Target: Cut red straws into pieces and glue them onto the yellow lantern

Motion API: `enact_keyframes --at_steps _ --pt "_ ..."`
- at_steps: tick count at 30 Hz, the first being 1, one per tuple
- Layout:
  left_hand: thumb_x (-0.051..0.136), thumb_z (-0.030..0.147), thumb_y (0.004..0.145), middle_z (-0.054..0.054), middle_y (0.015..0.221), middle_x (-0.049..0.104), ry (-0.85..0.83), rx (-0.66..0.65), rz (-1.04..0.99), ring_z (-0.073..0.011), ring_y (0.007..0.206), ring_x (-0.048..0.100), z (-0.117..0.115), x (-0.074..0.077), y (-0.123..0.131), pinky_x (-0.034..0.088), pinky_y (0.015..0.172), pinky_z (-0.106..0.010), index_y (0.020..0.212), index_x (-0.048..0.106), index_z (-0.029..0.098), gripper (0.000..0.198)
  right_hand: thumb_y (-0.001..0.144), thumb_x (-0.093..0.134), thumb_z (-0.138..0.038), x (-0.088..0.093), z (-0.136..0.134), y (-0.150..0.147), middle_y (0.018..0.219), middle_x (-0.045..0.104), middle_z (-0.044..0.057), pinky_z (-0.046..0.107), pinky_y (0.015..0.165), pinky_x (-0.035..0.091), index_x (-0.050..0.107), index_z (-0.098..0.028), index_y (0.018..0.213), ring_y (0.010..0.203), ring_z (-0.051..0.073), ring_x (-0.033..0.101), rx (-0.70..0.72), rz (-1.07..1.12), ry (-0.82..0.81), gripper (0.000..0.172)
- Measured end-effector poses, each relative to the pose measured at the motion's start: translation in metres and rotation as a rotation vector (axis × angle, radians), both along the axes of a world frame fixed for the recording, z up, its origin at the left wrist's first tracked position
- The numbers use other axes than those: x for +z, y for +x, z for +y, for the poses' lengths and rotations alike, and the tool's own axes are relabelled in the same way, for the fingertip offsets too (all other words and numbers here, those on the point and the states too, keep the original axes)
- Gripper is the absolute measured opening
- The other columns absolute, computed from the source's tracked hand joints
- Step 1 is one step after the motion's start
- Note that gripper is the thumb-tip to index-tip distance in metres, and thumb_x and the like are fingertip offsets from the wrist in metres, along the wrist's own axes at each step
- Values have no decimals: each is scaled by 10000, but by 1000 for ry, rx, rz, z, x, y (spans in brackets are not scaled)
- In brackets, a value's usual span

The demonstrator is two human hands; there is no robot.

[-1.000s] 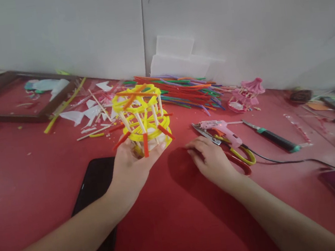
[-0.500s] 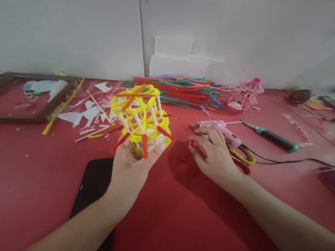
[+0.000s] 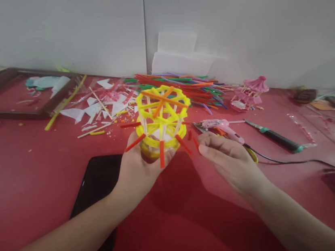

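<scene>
Holding yellow frame [image 3: 164, 120] above red table [image 3: 169, 239]: left hand [image 3: 138, 161], fingers closed around lower part | Right hand [image 3: 232, 158]: thumb and fingertips pinching short red stick [image 3: 195, 143], long axis pointing forward, slightly left | Frame position: left of stick, near, not touching.

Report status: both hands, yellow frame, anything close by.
Left hand gripping yellow frame, red spokes sticking out. Right hand pinching red piece. Glue gun just beyond right hand.
</scene>
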State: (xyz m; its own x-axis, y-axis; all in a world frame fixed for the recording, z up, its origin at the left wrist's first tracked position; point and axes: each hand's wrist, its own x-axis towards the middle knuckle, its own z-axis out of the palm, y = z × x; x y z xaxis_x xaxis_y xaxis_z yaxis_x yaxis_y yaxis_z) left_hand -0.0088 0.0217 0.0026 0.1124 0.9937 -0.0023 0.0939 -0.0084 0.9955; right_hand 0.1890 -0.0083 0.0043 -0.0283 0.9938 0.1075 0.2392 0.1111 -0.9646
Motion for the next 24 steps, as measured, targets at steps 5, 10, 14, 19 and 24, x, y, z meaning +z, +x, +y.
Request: enact_keyframes --at_steps 5,10,14,19,24 --pt "788 165 666 -8 996 728 43 -51 -93 -215 941 732 -2 -5 6 601 841 -330 992 521 246 429 823 679 -342 2 -5 -3 901 521 23 315 763 473 662 -225 732 829 165 518 -62 162 -93 150" --pt "779 192 685 -14 1014 724 75 -78 -43 -226 953 729 -2 -8 4 604 844 -352 1006 504 246 426 784 714 -374 0 -4 -3 870 502 19 300 701 486 643 -221 680 761 149 499 -12 192 -155 198" --pt "765 221 715 -11 1023 718 77 -97 -39 -212 958 718 -2 -10 1 590 843 -346 1014 495 254 403 748 740 -399 0 -3 -3 857 522 28 309 684 498 618 -214 661 741 152 504 -31 209 -169 238" --pt "771 221 711 -16 1040 723 83 -91 -31 -205 972 710 -3 -10 2 576 857 -335 1026 502 247 415 745 737 -414 1 -4 -6 834 525 17 307 696 498 610 -212 673 740 147 513 -11 209 -160 250" --pt "772 216 695 -15 949 717 100 -62 6 -212 885 715 -3 -8 3 580 791 -334 981 505 232 391 748 726 -348 2 -2 -2 833 521 12 306 718 481 620 -214 669 757 149 510 -1 232 -181 189"
